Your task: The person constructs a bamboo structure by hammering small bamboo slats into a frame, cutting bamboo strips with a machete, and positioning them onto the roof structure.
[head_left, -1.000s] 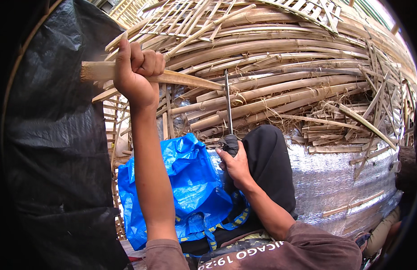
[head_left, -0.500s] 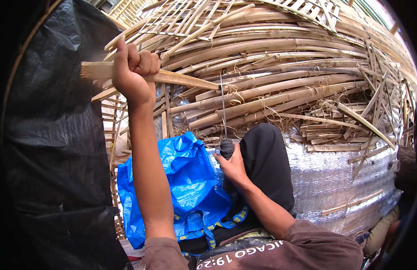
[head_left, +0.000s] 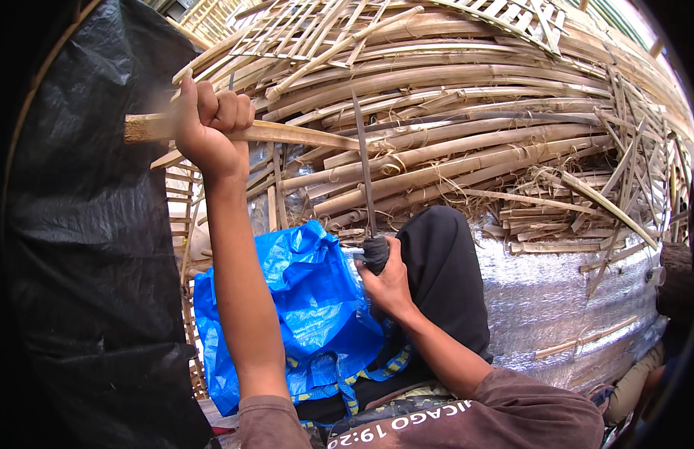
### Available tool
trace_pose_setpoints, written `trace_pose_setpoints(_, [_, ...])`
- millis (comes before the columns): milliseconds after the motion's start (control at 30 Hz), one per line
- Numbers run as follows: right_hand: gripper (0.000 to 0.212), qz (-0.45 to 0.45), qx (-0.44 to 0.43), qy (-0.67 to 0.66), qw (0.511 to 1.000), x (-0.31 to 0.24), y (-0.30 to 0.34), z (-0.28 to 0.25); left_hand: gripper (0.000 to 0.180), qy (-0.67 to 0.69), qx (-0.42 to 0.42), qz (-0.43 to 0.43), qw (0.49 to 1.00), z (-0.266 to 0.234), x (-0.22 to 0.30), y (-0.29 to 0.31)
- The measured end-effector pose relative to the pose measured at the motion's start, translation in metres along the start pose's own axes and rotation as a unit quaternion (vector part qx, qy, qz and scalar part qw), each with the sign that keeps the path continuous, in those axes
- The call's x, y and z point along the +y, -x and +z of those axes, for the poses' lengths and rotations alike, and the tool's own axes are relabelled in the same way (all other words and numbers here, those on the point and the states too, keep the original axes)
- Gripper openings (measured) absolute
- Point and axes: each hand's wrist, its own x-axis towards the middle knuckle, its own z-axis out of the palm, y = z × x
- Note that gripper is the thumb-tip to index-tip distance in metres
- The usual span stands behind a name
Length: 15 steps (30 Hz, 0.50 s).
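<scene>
My left hand (head_left: 212,131) is closed round a pale split bamboo strip (head_left: 302,135), raised at the upper left. The strip's thick end juts out left of the fist, and its thinner end points right to the blade. In my right hand (head_left: 390,278) is a long-bladed knife (head_left: 364,161), gripped by its dark wrapped handle beside my bent knee. The blade stands upward, with its edge side hard to make out, and its upper part is at the tip of the strip. Whether blade and strip touch I cannot tell.
A long stack of split bamboo (head_left: 467,157) lies ahead, with woven lattice pieces (head_left: 287,34) on top. Crumpled blue sheeting (head_left: 302,299) covers my lap's left side. Black sheeting (head_left: 92,224) hangs at left. Silvery matting (head_left: 564,299) spreads at right, with a loose strip on it.
The bamboo strip and my left hand have shifted slightly left. The knife has turned in my right hand, so its blade shows broader and leans a little left.
</scene>
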Motion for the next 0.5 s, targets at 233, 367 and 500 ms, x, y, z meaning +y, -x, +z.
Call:
trace_pose_setpoints(233, [0.050, 0.077, -0.001, -0.040, 0.996, 0.033, -0.013, 0.006, 0.051, -0.014, -0.029, 0.000, 0.999, 0.011, -0.005, 0.001])
trace_pose_setpoints(367, [0.042, 0.176, -0.065, -0.315, 0.930, 0.006, -0.011, -0.010, 0.052, -0.010, -0.022, 0.002, 1.000, 0.009, -0.002, 0.004])
trace_pose_setpoints(500, [0.044, -0.016, -0.035, -0.151, 0.988, 0.000, -0.002, -0.015, 0.052, 0.008, -0.024, 0.003, 1.000, -0.007, 0.000, 0.003])
